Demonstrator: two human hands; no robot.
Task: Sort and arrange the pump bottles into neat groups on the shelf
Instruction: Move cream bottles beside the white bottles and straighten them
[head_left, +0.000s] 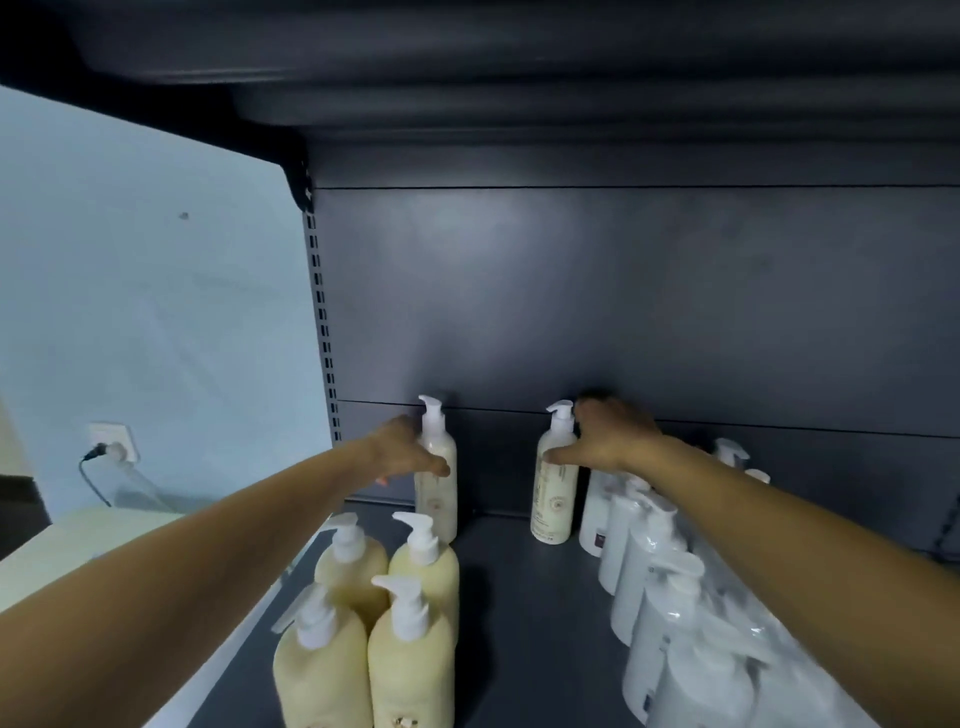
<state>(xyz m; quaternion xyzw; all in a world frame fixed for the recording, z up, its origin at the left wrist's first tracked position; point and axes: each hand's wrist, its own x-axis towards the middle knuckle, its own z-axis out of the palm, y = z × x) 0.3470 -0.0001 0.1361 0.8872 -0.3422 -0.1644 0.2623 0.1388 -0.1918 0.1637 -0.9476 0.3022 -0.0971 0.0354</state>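
Near left: four yellow bottles (374, 613) grouped two by two. Near right: white bottles (660, 587) in rows, looking sorted. Further back: two cream bottles, well apart, seemingly still ungrouped. Left hand (402, 449) wrapped round left bottle (437, 470); right hand (610, 436), fingers closed, on right bottle (556, 478).

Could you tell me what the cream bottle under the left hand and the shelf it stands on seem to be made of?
The cream bottle looks like smooth, slightly translucent plastic with a soft sheen and a white plastic pump. The shelf looks like dark grey painted metal, matte; the slotted upright at its side suggests steel shelving.
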